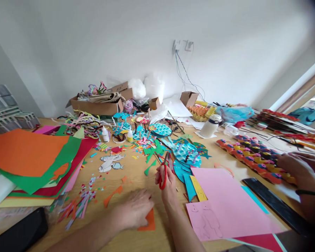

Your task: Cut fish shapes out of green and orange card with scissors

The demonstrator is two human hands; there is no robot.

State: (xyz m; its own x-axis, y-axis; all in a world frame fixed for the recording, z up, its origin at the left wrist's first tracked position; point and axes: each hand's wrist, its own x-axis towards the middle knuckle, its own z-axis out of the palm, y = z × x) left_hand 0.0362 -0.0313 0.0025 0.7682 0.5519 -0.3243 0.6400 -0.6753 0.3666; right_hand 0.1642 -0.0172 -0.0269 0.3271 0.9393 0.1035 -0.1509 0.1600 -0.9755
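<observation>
My right hand [167, 180] is closed around the red handles of the scissors [163, 176], whose blades point away from me. Low and slightly blurred, my left hand [138, 208] rests over a small orange paper piece [148, 222]; its fingers bend down and what they grip, if anything, is hidden. An orange scrap [112, 196] lies left of that hand. To the right is a pink sheet [233, 199] with pencil-drawn figures [206, 218]. Cut-out paper fish [110, 163] lie beyond my left hand, and blue paper fish [186, 154] beyond the scissors.
Coloured sheets [28, 150] and a black phone [21, 231] lie left. Glue bottles [105, 134] and a cardboard box [94, 105] stand farther back. At right, another person's hands [299, 168] touch painted egg-carton strips [252, 159], near a long black object [274, 204].
</observation>
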